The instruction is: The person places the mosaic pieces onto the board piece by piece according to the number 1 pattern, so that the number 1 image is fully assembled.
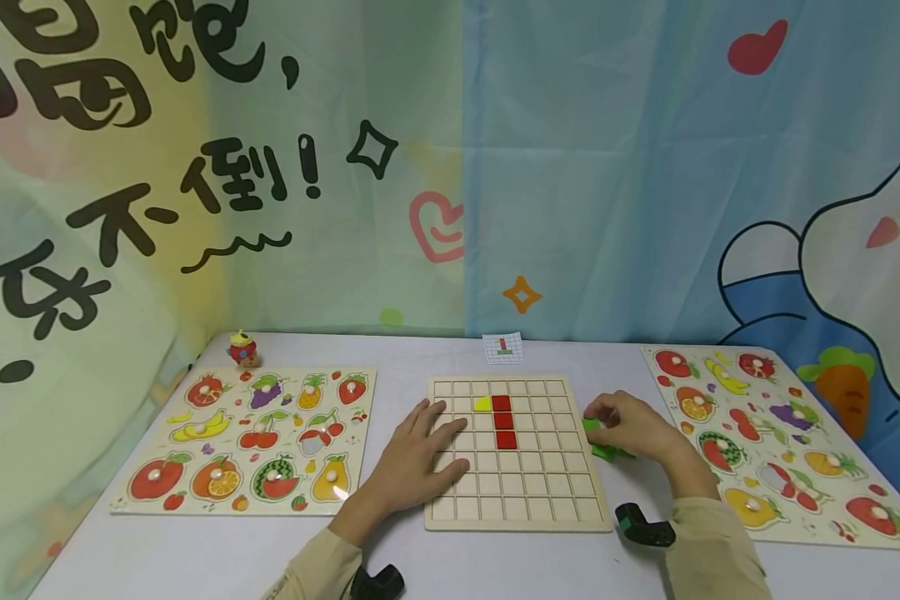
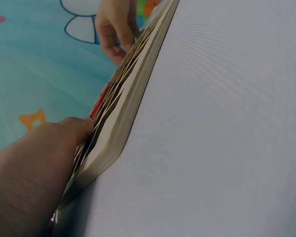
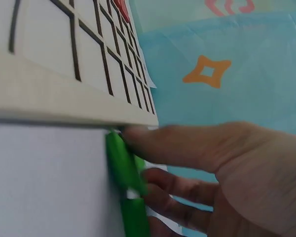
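A light wooden grid board [image 1: 540, 485] lies on the table. On its upper middle are several red square blocks [image 1: 506, 418] in a column, with a yellow block [image 1: 482, 404] left of the top one. My left hand [image 1: 412, 458] rests with spread fingers on the board's left side; its thumb [image 2: 79, 129] lies over the rim in the left wrist view. Just off the board's right edge, my right hand [image 1: 633, 427] pinches a green block [image 3: 122, 160] between thumb and fingers. More green blocks [image 3: 136, 217] lie beneath that hand, partly hidden by it.
Fruit puzzle boards lie on the left [image 1: 221, 450] and right [image 1: 780, 450]. Behind the grid board is a small pattern card [image 1: 502, 348]. A small toy figure [image 1: 243, 348] stands at the back left. A printed curtain [image 1: 570, 167] hangs behind the table.
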`<action>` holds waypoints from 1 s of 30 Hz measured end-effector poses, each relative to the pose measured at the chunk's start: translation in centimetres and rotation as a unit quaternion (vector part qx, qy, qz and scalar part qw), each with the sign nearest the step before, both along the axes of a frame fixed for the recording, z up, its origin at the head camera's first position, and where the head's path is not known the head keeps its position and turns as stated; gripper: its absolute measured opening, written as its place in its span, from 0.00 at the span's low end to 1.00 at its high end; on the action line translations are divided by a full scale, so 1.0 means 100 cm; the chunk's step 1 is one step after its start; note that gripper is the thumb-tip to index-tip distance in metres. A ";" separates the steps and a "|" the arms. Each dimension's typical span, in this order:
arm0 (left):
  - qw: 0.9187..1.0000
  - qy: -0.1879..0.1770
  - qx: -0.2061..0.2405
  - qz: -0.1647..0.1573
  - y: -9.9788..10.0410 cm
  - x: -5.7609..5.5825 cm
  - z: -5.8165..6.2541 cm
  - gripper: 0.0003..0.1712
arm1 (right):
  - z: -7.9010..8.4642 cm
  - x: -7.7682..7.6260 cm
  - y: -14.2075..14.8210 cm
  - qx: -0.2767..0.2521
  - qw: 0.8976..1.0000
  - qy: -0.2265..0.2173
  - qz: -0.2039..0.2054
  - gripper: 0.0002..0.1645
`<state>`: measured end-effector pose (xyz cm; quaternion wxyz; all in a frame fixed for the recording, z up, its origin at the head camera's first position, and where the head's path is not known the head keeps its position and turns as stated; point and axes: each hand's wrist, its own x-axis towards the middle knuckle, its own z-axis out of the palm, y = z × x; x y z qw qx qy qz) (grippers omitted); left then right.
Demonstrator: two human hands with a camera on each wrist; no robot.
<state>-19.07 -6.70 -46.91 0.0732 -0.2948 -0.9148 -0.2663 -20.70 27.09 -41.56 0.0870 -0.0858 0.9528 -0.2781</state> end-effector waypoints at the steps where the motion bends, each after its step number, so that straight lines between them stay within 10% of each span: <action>1: 1.000 0.000 0.000 0.000 0.000 0.000 0.000 0.31 | 0.000 0.000 -0.001 0.005 1.000 0.004 -0.006 0.15; 15: 1.000 0.006 0.001 -0.003 0.000 -0.001 -0.002 0.31 | -0.003 -0.002 -0.007 0.041 0.995 0.040 -0.080 0.18; 30: 1.000 0.006 -0.005 -0.001 0.000 -0.001 -0.001 0.31 | 0.000 -0.002 -0.026 -0.034 0.997 0.054 -0.046 0.12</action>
